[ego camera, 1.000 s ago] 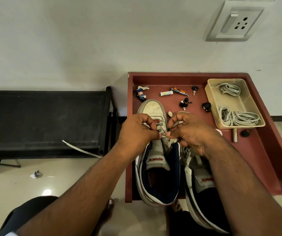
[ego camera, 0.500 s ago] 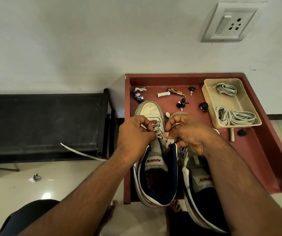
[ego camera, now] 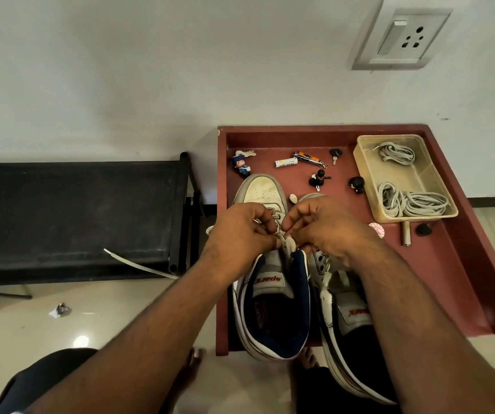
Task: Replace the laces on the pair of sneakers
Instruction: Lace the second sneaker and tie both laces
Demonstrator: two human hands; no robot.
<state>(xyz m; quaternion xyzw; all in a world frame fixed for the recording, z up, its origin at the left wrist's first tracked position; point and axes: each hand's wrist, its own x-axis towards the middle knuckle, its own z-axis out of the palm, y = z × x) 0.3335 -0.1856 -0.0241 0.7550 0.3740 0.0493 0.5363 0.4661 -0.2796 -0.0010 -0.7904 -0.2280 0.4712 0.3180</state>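
Pinching the lace (ego camera: pixel 280 234) of the left sneaker (ego camera: pixel 265 264), both grips, left hand (ego camera: pixel 240 231) and right hand (ego camera: pixel 326 227), are kept where they were a second ago.

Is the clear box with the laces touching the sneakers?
Apart. The head view shows bare red tray between the clear box and the sneakers.

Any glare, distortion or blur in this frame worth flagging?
Head view: a glare spot on the floor at lower left; wide-angle lens stretches the wall socket and the forearms; both hands and the left sneaker are sharp.
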